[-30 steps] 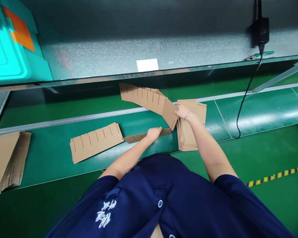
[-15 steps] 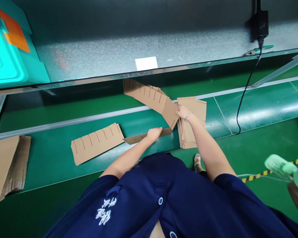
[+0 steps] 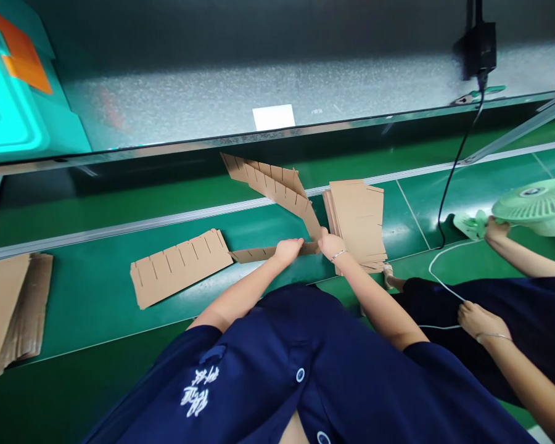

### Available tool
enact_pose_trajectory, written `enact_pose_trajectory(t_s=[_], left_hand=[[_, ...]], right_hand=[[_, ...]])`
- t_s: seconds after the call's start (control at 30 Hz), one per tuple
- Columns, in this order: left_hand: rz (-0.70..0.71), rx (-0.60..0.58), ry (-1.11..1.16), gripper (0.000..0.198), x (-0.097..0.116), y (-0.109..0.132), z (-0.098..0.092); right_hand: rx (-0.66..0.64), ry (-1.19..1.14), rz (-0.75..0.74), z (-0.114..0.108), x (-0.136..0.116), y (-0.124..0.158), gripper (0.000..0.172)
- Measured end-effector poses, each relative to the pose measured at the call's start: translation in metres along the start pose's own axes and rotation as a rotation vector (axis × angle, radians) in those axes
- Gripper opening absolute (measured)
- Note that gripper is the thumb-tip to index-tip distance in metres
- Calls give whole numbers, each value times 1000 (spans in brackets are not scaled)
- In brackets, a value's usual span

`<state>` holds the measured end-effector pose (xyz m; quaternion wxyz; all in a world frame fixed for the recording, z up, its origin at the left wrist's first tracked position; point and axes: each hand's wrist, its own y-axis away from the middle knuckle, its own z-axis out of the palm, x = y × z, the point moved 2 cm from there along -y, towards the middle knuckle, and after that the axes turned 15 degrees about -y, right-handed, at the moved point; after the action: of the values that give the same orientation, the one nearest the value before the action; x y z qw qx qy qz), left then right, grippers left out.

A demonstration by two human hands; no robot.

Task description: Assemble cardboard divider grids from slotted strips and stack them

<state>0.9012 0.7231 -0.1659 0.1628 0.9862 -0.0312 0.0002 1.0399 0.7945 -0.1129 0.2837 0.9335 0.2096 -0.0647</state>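
Note:
My left hand (image 3: 287,249) is closed on a narrow slotted cardboard strip (image 3: 259,253) standing on edge on the green belt (image 3: 97,290). My right hand (image 3: 330,244) grips the near end of a long slotted cardboard strip (image 3: 277,185) that rises and runs back to the left. The two strips meet between my hands. A stack of flat cardboard pieces (image 3: 358,216) lies just right of my right hand. Left of the hands, another slotted strip (image 3: 180,266) lies flat on the belt.
A pile of cardboard sheets (image 3: 9,311) sits at the belt's left end. A metal shelf (image 3: 259,92) overhangs the back, with a black adapter (image 3: 478,49) and its cable. At right, another person in dark blue holds a green fan (image 3: 534,206) and a white cord.
My right hand came down and toward me with the long strip's end, close to my left hand. A person carrying a green fan entered on the right.

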Motion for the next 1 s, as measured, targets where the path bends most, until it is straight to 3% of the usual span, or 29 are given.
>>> enact_pose_trajectory(t_s=[0.2, 0.3, 0.37, 0.47, 0.57, 0.63, 0.73, 0.87, 1.0], left_hand=[[26, 40, -19, 25, 16, 11, 2], [56, 50, 31, 27, 10, 14, -10], [22, 146, 72, 31, -12, 7, -27], [-140, 359, 36, 41, -69, -16, -57], [-254, 342, -57, 49, -122, -38, -68], [-237, 219, -118, 39, -139, -42, -62], [-163, 86, -163, 31, -136, -27, -42], [-188, 35, -111, 32, -117, 8, -17], [-221, -9, -81, 31, -110, 27, -8]], right_hand=[[44, 23, 31, 26, 10, 10, 59], [80, 47, 43, 37, 11, 15, 65], [79, 67, 34, 43, 13, 20, 68], [49, 90, 20, 50, 15, 27, 68], [32, 82, 29, 52, 20, 31, 66], [51, 43, 33, 53, 24, 31, 62], [110, -32, 18, 54, 30, 27, 58], [128, -35, -33, 60, 34, 25, 56], [55, 4, -39, 68, 32, 26, 57]])
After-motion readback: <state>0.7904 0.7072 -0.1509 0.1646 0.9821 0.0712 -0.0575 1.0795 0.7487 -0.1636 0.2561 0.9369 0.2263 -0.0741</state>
